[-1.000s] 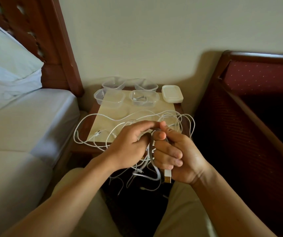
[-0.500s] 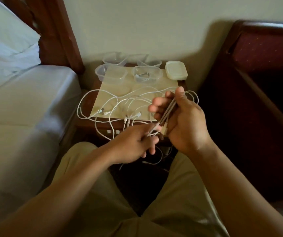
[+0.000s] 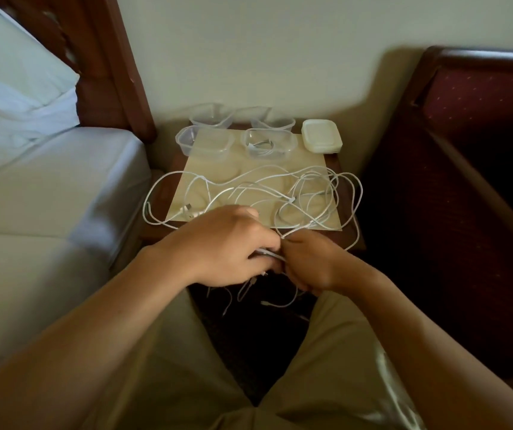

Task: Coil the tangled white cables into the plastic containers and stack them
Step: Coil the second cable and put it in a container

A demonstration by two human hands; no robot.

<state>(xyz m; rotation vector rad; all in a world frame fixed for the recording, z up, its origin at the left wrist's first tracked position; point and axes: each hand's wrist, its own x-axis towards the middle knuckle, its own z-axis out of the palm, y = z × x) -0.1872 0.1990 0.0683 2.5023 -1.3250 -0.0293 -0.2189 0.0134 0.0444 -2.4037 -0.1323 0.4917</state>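
A tangle of white cables [image 3: 280, 193] sprawls over the small bedside table [image 3: 349, 226] and hangs off its front edge. My left hand [image 3: 227, 243] and my right hand [image 3: 308, 262] meet at that edge, both with fingers curled round a bundle of cable strands between them. Loose cable ends dangle below the hands. At the back stand several clear plastic containers: the near left one [image 3: 204, 141] looks empty, and the near right one [image 3: 269, 143] holds a coiled cable. Two more containers [image 3: 210, 114] sit behind them.
A stack of white lids [image 3: 321, 135] lies at the table's back right corner. A bed with a pillow [image 3: 13, 82] is on the left, a dark red upholstered chair [image 3: 466, 125] on the right. My knees are below the table's front edge.
My right hand has come down from above the table to the front edge. The left hand has closed in beside it on the cable bundle.
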